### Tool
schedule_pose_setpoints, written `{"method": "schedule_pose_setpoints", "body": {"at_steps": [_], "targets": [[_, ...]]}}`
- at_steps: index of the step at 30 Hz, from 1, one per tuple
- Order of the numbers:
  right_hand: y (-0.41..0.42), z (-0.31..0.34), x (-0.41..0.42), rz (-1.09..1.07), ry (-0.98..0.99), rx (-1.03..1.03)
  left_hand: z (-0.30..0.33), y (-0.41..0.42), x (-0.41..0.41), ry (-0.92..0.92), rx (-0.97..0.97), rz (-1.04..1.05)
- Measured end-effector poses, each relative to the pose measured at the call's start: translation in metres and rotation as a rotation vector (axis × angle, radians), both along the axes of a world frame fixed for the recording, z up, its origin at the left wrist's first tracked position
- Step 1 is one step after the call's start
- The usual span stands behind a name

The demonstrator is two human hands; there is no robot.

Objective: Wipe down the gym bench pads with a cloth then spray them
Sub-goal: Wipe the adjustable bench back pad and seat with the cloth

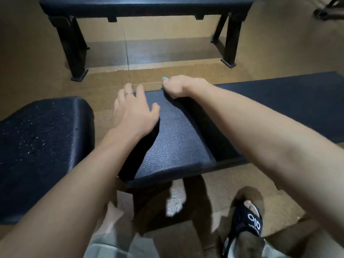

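A black textured bench pad runs from the centre to the right edge. My left hand rests on its left end with fingers straight and spread; a ring is on one finger. My right hand is curled at the pad's far left corner and grips a small light-blue cloth, of which only a corner shows above the knuckles. A second black pad, speckled with pale spots, sits at the left. No spray bottle is visible.
Another black bench stands across the far side on black legs. The floor is tan-brown matting. My right foot in a black sandal stands below the pad, beside the bench's dark support.
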State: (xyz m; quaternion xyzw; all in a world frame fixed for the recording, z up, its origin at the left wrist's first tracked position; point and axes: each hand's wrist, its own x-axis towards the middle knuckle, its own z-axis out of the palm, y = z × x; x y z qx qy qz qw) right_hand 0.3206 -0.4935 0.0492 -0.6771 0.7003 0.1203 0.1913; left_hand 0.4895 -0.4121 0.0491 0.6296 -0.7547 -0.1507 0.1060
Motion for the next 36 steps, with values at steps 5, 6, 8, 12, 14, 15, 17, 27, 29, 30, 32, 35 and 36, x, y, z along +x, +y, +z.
{"method": "schedule_pose_setpoints", "body": {"at_steps": [5, 6, 8, 12, 14, 15, 17, 27, 29, 30, 32, 35, 36], "targets": [[0.005, -0.005, -0.080, -0.118, 0.002, -0.001, -0.006, -0.020, -0.081, -0.201, 0.050, -0.232], [0.006, -0.006, -0.091, -0.117, 0.011, -0.001, -0.008, -0.020, -0.093, -0.211, 0.063, -0.221], [0.009, -0.007, -0.111, -0.136, 0.009, 0.006, -0.010, -0.022, -0.106, -0.250, 0.075, -0.184], [0.015, -0.006, -0.130, -0.167, -0.015, 0.008, -0.010, -0.027, -0.113, -0.306, 0.109, -0.158], [0.014, -0.005, -0.132, -0.156, -0.033, 0.002, -0.009, -0.028, -0.119, -0.356, 0.135, -0.134], [0.014, -0.005, -0.133, -0.146, -0.049, 0.008, -0.008, -0.029, -0.124, -0.390, 0.155, -0.116], [0.014, -0.006, -0.140, -0.131, -0.085, 0.014, -0.004, -0.032, -0.136, -0.456, 0.193, -0.081], [0.042, -0.007, -0.326, -0.195, 0.026, -0.010, -0.006, -0.020, -0.348, -0.300, 0.177, -0.388], [0.049, -0.007, -0.363, -0.237, 0.021, -0.037, -0.009, -0.020, -0.381, -0.281, 0.172, -0.382], [0.051, -0.008, -0.381, -0.258, 0.014, -0.045, -0.010, -0.021, -0.395, -0.274, 0.171, -0.376], [0.056, -0.007, -0.413, -0.295, 0.008, -0.052, -0.013, -0.021, -0.421, -0.279, 0.177, -0.366], [0.065, -0.007, -0.460, -0.358, 0.001, -0.065, -0.018, -0.021, -0.445, -0.294, 0.169, -0.332], [0.069, -0.006, -0.475, -0.386, -0.001, -0.078, -0.021, -0.020, -0.449, -0.304, 0.154, -0.317]]}}
